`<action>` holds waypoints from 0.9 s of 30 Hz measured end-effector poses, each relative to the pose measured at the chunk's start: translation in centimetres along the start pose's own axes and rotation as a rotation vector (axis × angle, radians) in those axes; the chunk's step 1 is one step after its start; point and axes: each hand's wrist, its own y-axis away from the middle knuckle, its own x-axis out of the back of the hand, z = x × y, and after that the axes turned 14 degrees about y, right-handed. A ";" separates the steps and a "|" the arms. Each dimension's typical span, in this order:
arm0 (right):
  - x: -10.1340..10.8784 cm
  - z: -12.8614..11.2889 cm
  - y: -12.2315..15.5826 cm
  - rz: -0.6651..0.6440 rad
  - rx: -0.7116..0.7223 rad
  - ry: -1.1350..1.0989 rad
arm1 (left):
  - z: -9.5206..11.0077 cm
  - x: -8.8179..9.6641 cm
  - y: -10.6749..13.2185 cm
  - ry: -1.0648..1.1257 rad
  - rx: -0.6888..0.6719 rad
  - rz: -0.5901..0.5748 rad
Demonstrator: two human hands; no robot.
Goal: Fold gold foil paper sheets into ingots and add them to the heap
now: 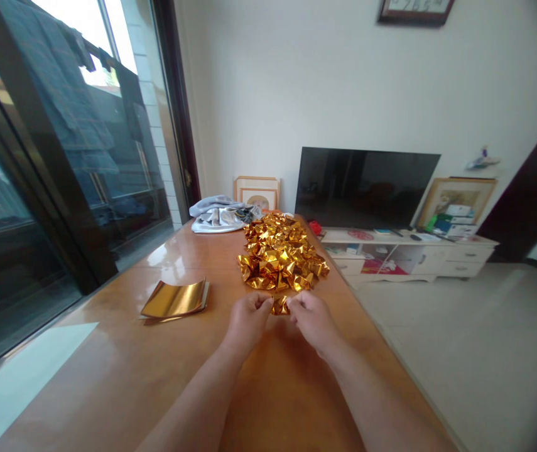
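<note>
My left hand (pixel 248 318) and my right hand (pixel 312 317) meet over the wooden table (pixel 108 376), both pinching a small folded piece of gold foil paper (pixel 280 306) between their fingertips. Just beyond the hands lies a large pile of folded gold foil pieces (pixel 280 252). To the left of my hands a short stack of flat gold foil sheets (pixel 176 299) rests on the table.
A grey-white bundle of cloth (pixel 218 216) lies at the table's far end, with a framed picture (pixel 257 191) behind it. A dark television (pixel 365 187) stands on a white low cabinet (pixel 409 254) to the right. Glass sliding doors (pixel 37 188) run along the left.
</note>
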 end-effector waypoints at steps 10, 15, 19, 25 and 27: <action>0.3 0.0 -0.3 0.059 -0.115 -0.168 | 1.7 -0.3 0.5 0.239 0.084 0.098; 0.4 -0.6 -0.3 0.056 -0.190 -0.329 | 1.9 -1.0 1.2 0.278 0.152 0.007; 0.3 -1.0 0.1 0.034 -0.181 -0.383 | 1.9 -1.3 1.5 0.311 0.186 -0.014; 0.0 -1.4 0.5 -0.016 -0.144 -0.351 | 1.9 -1.0 1.2 0.319 0.155 0.082; -0.2 -1.4 0.6 -0.029 -0.138 -0.324 | 1.8 -0.8 1.0 0.311 0.143 0.094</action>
